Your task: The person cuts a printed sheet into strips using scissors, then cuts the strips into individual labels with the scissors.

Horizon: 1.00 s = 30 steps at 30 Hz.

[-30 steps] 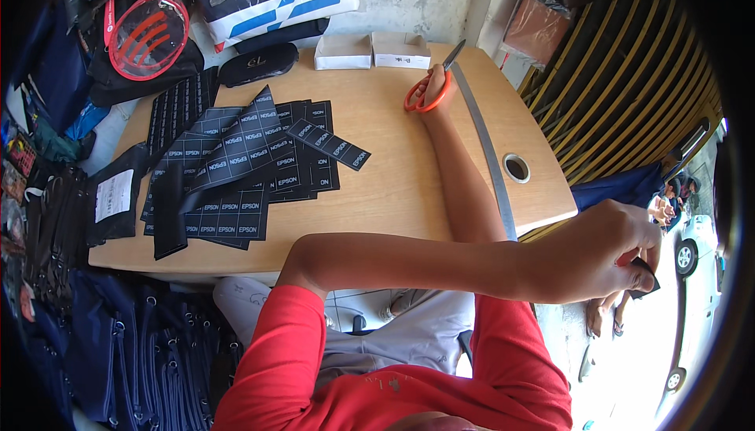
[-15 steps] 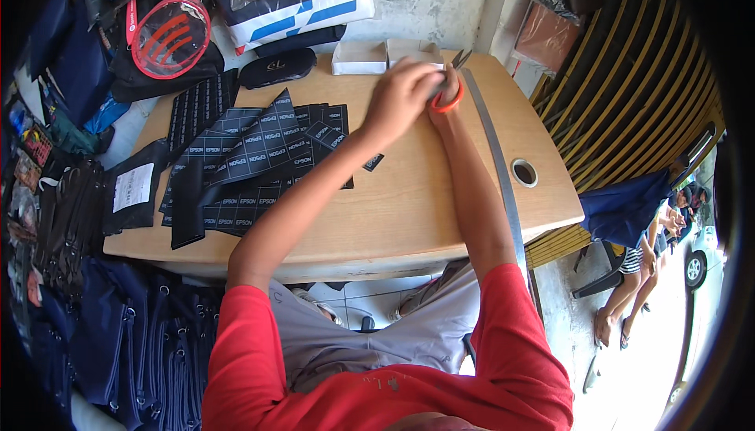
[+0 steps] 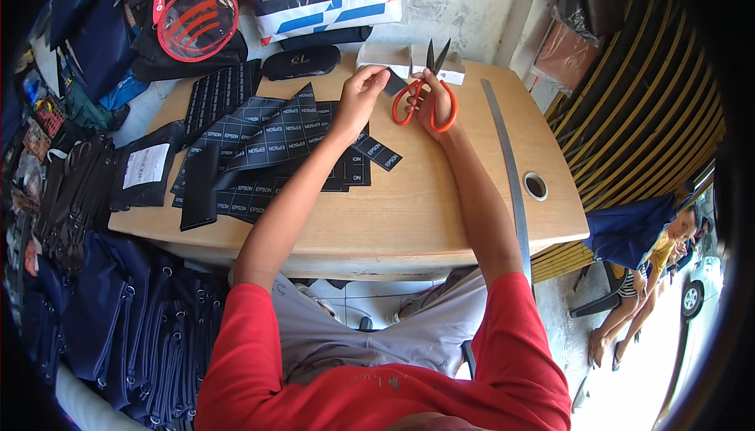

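My left hand [image 3: 362, 99] is raised over the far middle of the table, its thumb and fingertips pinching a small black label piece [image 3: 398, 83]. That piece reaches toward my right hand [image 3: 434, 106], which is closed around a pair of scissors [image 3: 446, 122] with orange handles. The dark blades point away from me and stand slightly apart. Below my left forearm lie several black printed sheets [image 3: 267, 136], overlapping in a loose pile. One narrow printed strip [image 3: 377, 150] sticks out at the pile's right side.
A long metal ruler [image 3: 508, 156] lies along the table's right side, beside a round cable hole [image 3: 535, 186]. White open boxes [image 3: 383, 57] and a black case [image 3: 301, 62] sit at the back. Dark blue bags [image 3: 118, 313] hang at left. At right another person [image 3: 641, 305] sits outside.
My hands have separated a little. The scissors have turned upright in my right hand, and the black piece now shows in my left fingers. The view has shifted slightly.
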Motion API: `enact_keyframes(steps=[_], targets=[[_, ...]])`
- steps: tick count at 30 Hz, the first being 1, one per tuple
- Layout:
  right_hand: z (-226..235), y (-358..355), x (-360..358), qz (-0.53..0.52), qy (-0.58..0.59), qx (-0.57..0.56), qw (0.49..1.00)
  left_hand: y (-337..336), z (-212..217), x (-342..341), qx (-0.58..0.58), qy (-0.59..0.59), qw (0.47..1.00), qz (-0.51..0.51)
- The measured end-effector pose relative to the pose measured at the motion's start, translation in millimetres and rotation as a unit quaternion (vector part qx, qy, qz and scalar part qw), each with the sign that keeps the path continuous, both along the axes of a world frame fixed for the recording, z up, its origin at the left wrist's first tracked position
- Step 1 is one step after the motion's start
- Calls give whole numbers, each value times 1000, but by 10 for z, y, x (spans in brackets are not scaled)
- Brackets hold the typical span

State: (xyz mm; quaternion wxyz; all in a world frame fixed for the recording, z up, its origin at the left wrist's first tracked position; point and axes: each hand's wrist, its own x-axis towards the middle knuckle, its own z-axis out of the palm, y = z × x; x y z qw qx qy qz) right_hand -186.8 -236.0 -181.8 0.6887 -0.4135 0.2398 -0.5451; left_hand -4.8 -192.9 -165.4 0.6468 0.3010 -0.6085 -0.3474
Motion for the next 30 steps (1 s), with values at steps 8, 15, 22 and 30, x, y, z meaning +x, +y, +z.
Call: enact_keyframes(steps=[8, 15, 22, 30], targets=[[-193, -166, 30, 24, -51, 14, 998, 598, 731, -107, -43, 221, 761, -609], [-483, -485, 326, 62, -221, -297, 927, 839, 1181, -730, -82, 152, 690, -703], [-299, -293, 212, 68, -228, -71, 969, 755, 1408, -774, -119, 80, 755, -640], [-89, -72, 1, 12, -45, 44, 998, 442, 1504, -351, -151, 29, 800, -581]])
